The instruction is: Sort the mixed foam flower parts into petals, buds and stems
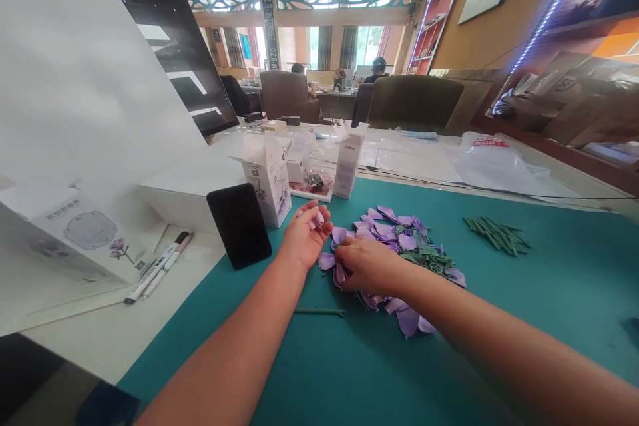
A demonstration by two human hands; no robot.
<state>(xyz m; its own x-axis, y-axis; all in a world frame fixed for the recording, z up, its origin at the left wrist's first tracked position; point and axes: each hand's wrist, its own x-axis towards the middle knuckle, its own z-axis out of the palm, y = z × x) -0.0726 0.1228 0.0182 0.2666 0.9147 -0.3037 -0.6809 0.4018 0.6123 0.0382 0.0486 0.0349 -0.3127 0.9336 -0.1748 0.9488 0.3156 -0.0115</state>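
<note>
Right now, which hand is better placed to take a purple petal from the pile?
Probably the right hand: its fingers are down at the purple petals, while the left hand cradles small lilac pieces.

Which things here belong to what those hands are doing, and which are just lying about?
Likely in use:
purple pieces by the right hand
lilac piece in the left hand
green pieces
green sticks

Probably just lying about:
dark-screened device
pens
white plastic bag

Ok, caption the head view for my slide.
Left hand holds small lilac pieces; right hand touches purple petals on a green mat.
</note>
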